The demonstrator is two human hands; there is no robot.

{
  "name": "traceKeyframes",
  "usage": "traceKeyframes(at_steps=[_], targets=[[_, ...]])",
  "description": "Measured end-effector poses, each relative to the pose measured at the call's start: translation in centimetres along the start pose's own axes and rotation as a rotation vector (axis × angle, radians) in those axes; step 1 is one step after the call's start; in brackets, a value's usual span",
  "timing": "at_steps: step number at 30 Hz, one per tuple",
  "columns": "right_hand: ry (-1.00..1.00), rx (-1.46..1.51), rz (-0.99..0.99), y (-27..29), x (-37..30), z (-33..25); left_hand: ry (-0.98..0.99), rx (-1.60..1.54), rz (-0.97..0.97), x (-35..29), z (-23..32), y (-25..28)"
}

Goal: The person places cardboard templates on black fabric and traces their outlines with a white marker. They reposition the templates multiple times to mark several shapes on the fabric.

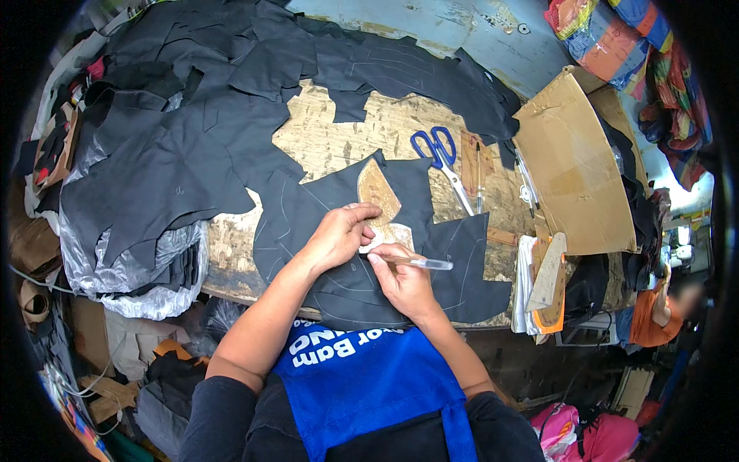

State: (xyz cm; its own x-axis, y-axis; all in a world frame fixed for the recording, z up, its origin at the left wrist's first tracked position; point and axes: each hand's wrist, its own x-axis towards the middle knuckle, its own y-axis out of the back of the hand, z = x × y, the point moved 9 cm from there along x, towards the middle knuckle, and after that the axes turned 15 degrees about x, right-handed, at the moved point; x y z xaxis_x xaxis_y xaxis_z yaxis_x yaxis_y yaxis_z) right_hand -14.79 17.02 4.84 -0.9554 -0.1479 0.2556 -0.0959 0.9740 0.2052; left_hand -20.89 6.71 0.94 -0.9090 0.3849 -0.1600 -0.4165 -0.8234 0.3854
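Note:
A dark sheet of leather-like material (296, 223) with thin pale outlines drawn on it lies on the wooden table in front of me. My left hand (339, 235) has its fingers closed and pressed down at a curved brown template (377, 192), where it meets a whitish template part (395, 235). Whether these are one piece or two, I cannot tell. In my right hand (402, 286) is a clear-barrelled pen (433, 264), gripped close to its point. The tip sits by the whitish part's lower edge, mostly hidden by my fingers.
Blue-handled scissors (454, 173) and another pen (479, 181) lie beyond the sheet. Black material (177, 165) is heaped left and far. At the right stand a cardboard box (577, 154) and upright templates (548, 281). A person in orange (653, 317) is farther right.

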Motion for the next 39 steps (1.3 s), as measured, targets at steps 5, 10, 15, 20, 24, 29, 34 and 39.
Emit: traceKeyframes(at_steps=[5,10,15,20,24,29,34,39], targets=[[-0.048,-0.021,-0.011,-0.2,-0.2,0.3,-0.019,0.02,-0.014,0.0,0.0,-0.1],[-0.042,-0.025,0.04,0.7,-0.4,0.2,-0.024,0.076,-0.018,0.0,0.1,-0.3],[-0.012,-0.175,0.077,2.7,-1.3,-1.1,-0.033,0.103,-0.021,0.0,0.3,-0.3],[0.003,-0.198,0.072,4.7,-3.6,-2.2,-0.027,0.077,-0.007,0.1,0.2,-0.2],[-0.075,-0.222,0.08,6.1,-4.4,-1.4,-0.044,0.078,-0.004,0.0,0.4,-0.2],[0.027,-0.208,0.257,6.9,-4.5,-1.3,-0.139,0.299,0.06,-0.3,1.7,0.1],[-0.027,0.212,0.362,6.7,-3.8,2.0,-0.16,0.782,0.243,-3.2,1.9,3.4],[0.028,0.128,0.33,6.4,-4.0,2.4,0.132,0.904,0.496,-9.9,-2.5,11.2]])
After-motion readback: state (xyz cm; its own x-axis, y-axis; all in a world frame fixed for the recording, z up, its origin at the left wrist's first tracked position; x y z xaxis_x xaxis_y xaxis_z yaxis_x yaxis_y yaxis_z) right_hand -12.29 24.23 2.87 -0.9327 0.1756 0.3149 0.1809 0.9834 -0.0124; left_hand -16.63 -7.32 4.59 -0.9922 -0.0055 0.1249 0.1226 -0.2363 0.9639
